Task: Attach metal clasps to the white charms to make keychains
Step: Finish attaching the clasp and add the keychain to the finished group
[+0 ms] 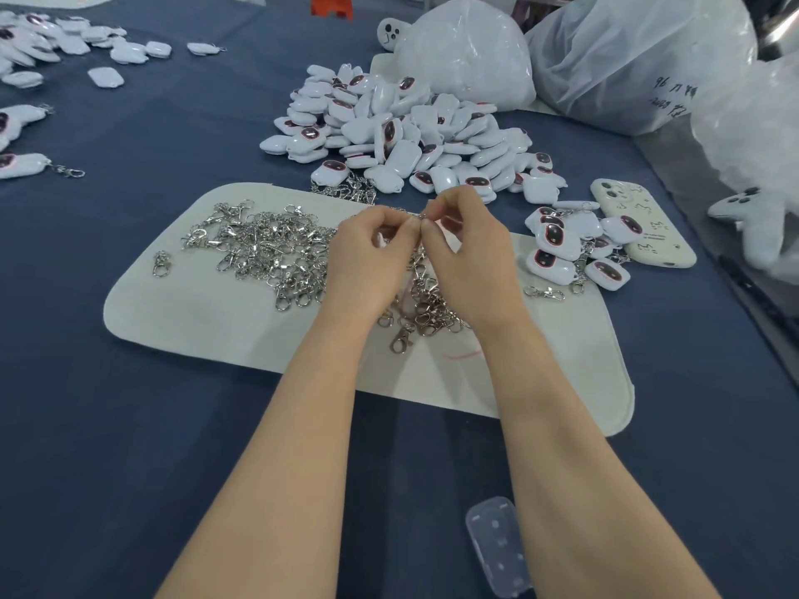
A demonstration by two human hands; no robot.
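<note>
My left hand (372,257) and my right hand (465,252) meet fingertip to fingertip above the white mat (216,313). Together they pinch a small metal clasp (423,217); a white charm (381,239) is partly hidden under my left fingers. A heap of loose metal clasps (268,248) lies on the mat to the left of my hands, and more clasps (426,313) lie below them. A large pile of white charms (410,140) sits beyond the mat. Several charms with clasps attached (566,248) lie at the mat's right end.
A cream phone (640,222) lies right of the finished charms. Clear plastic bags (471,54) stand at the back right. More keychains (26,166) are scattered at the far left. A small clear plastic box (497,546) sits on the blue cloth by my right forearm.
</note>
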